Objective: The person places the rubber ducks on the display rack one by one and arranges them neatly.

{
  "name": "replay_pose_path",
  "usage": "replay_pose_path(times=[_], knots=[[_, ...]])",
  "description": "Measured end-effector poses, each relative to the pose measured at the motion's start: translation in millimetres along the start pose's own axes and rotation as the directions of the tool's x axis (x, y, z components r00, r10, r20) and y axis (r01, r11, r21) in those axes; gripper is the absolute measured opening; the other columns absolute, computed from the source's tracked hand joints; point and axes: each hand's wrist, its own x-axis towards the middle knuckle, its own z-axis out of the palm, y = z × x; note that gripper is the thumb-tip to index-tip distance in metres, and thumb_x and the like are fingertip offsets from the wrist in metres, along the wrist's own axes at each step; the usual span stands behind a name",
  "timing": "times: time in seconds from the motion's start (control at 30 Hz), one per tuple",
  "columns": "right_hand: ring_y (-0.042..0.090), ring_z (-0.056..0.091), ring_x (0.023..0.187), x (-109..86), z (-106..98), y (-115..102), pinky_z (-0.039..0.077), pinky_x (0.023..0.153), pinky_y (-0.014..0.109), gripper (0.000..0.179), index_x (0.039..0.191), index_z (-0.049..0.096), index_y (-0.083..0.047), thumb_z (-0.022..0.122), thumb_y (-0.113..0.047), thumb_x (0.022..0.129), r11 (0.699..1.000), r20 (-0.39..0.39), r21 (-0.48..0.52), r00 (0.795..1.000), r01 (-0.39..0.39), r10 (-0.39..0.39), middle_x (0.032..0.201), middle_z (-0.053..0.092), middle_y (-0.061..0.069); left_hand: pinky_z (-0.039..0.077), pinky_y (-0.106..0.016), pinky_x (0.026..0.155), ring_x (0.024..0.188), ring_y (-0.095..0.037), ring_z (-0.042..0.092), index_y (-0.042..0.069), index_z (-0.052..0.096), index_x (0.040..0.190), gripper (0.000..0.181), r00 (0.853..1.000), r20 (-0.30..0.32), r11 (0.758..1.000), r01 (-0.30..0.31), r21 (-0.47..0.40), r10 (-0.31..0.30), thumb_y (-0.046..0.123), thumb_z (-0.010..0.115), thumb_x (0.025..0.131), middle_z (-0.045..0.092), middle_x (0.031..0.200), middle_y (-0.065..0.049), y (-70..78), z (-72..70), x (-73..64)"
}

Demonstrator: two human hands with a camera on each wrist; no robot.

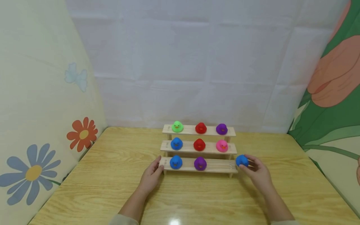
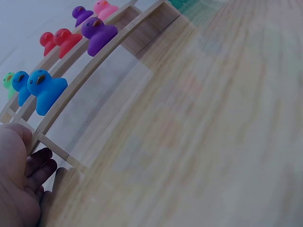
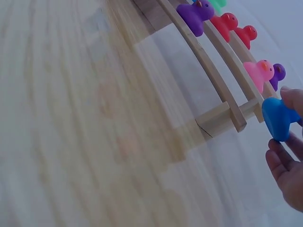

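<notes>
A three-step wooden rack (image 1: 213,164) bears rubber ducks in rows. My right hand (image 1: 260,175) pinches a blue rubber duck (image 1: 242,160) between thumb and fingers, just off the right end of the lowest step. The right wrist view shows this blue duck (image 3: 277,118) tilted in the fingers, beside the step's end. At the opposite end, my left hand (image 1: 152,176) grips the lowest step, thumb in front. On that step sit a blue duck (image 1: 176,162) at the left and a purple duck (image 1: 200,163) in the middle; its right part is bare.
The middle step holds a blue duck (image 1: 176,143), a red duck (image 1: 199,145) and a pink duck (image 1: 222,146). Above are a green duck (image 1: 177,127), a red duck (image 1: 201,128) and a purple duck (image 1: 222,129). A white cloth (image 1: 191,68) hangs behind the wooden table (image 1: 197,200).
</notes>
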Motion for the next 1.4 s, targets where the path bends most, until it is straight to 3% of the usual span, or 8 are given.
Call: replay_pose_path(times=[0.13,0.3,0.53,0.6,0.8,0.9,1.17,1.4], knots=[[0.014,0.059,0.108,-3.1,3.7,-2.7,0.049,0.081,0.009,0.051,0.136,0.054,-0.003,0.071,-0.019,0.091,1.000,0.006,0.009,1.000,0.015,-0.015,0.136,0.056,0.021,0.034,-0.049,0.115,0.141,-0.038,0.039,-0.006,0.028,0.151,0.053,1.000,0.001,1.000,0.007,0.007,-0.007,0.014,0.045,0.104,0.039,0.151,-0.026,1.3,-0.6,-0.9],[0.026,0.060,0.113,-5.8,8.3,-4.9,0.050,0.080,0.011,0.050,0.135,0.055,-0.002,0.072,-0.018,0.090,0.999,0.033,0.018,0.999,0.035,-0.035,0.135,0.057,0.022,0.034,-0.050,0.116,0.141,-0.038,0.038,-0.005,0.028,0.151,0.054,1.000,0.005,1.000,0.009,0.009,-0.009,0.015,0.045,0.105,0.039,0.151,-0.026,2.5,-1.2,-2.1],[0.002,0.058,0.099,-5.3,16.6,-8.3,0.049,0.086,0.012,0.047,0.128,0.061,-0.003,0.076,-0.015,0.086,0.995,0.031,-0.018,0.995,0.095,-0.094,0.127,0.064,0.019,0.035,-0.049,0.115,0.141,-0.038,0.039,-0.005,0.028,0.151,0.054,1.000,0.008,1.000,0.004,0.000,-0.004,0.015,0.045,0.104,0.039,0.151,-0.026,1.3,-1.1,-2.4],[0.005,0.060,0.102,-4.9,18.8,-8.7,0.050,0.089,0.016,0.046,0.126,0.062,-0.002,0.077,-0.014,0.085,0.992,0.032,-0.026,0.992,0.122,-0.121,0.126,0.065,0.019,0.035,-0.050,0.115,0.141,-0.038,0.038,-0.005,0.027,0.151,0.054,1.000,0.012,1.000,0.005,-0.002,-0.005,0.015,0.045,0.104,0.039,0.151,-0.027,1.9,-1.4,-2.9],[0.032,0.061,0.116,-2.8,24.6,-9.3,0.052,0.102,0.041,0.045,0.126,0.062,-0.002,0.076,-0.015,0.085,0.988,0.076,-0.037,0.986,0.152,-0.149,0.127,0.064,0.019,0.035,-0.051,0.115,0.141,-0.038,0.037,-0.004,0.027,0.152,0.055,1.000,0.012,1.000,0.008,0.006,-0.008,0.017,0.045,0.105,0.038,0.152,-0.026,3.2,-2.3,-3.9],[0.034,0.060,0.118,-1.1,27.8,-10.2,0.050,0.104,0.045,0.044,0.126,0.062,-0.002,0.076,-0.014,0.085,0.989,0.108,-0.021,0.983,0.149,-0.146,0.128,0.063,0.019,0.035,-0.050,0.115,0.142,-0.038,0.037,-0.004,0.026,0.152,0.055,1.000,0.013,1.000,0.008,0.010,-0.008,0.018,0.045,0.105,0.037,0.152,-0.026,3.0,-2.6,-4.0],[0.033,0.059,0.119,1.1,36.3,-14.6,0.048,0.107,0.048,0.044,0.124,0.064,-0.003,0.077,-0.013,0.084,0.991,0.151,-0.026,0.980,0.135,-0.129,0.126,0.064,0.018,0.035,-0.049,0.115,0.142,-0.038,0.036,-0.003,0.027,0.152,0.055,1.000,0.014,1.000,0.003,0.011,-0.003,0.019,0.045,0.105,0.037,0.153,-0.025,3.1,-2.6,-4.3],[0.028,0.062,0.111,5.7,41.8,-13.4,0.052,0.099,0.041,0.042,0.122,0.066,-0.006,0.078,-0.014,0.083,0.984,0.171,-0.089,0.975,0.157,-0.141,0.120,0.067,0.015,0.034,-0.051,0.116,0.142,-0.039,0.035,-0.003,0.027,0.152,0.056,1.000,0.014,1.000,0.001,0.013,-0.001,0.020,0.046,0.105,0.036,0.153,-0.026,4.1,-3.1,-4.6]])
